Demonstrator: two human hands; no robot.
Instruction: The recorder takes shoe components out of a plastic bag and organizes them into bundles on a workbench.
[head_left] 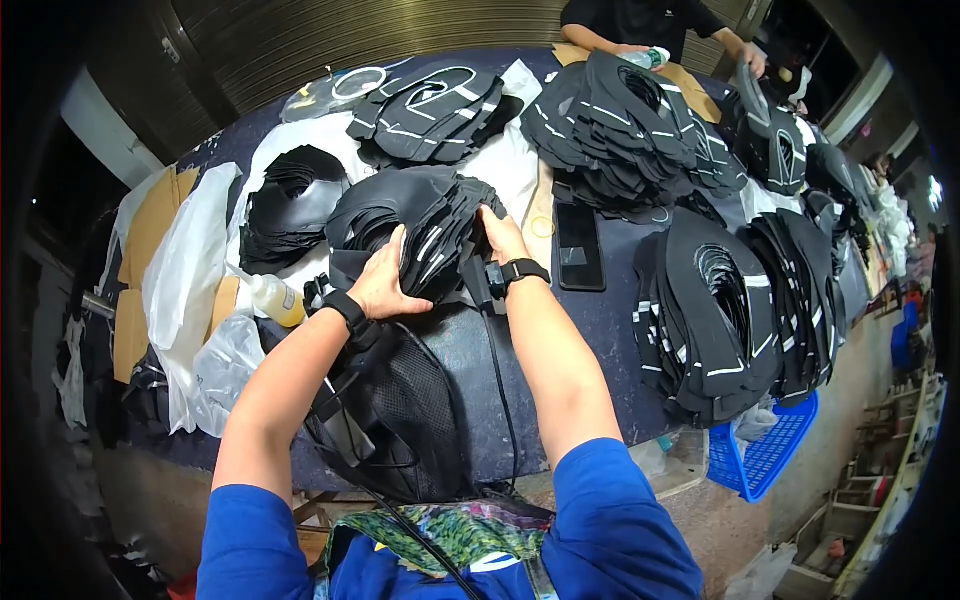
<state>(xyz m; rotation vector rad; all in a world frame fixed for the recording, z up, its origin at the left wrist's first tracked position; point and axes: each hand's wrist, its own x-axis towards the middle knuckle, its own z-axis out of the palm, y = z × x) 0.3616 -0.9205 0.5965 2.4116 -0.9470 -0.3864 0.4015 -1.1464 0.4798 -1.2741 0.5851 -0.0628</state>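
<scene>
A thick stack of black shoe-upper pieces (398, 200), curved with an opening in it and marked with pale strips, lies in front of me. Against its near left part is my left hand (382, 282), thumb apart from the fingers, gripping the near end. My right hand (504, 240) holds the stack's right side, with the fingertips partly hidden behind the layers. Both wrists wear black straps with small devices and cables. Close by on the left sits a smaller stack of black pieces (262, 215); beyond is another stack with white lines (425, 118).
More stacks of black uppers (735, 350) crowd the right side. A dark phone (580, 248) lies right of my hand. Left are a bottle of yellowish liquid (278, 300), plastic bags (185, 290) and cardboard. A blue basket (765, 455) stands below the right edge. Across the table, a person handles pieces.
</scene>
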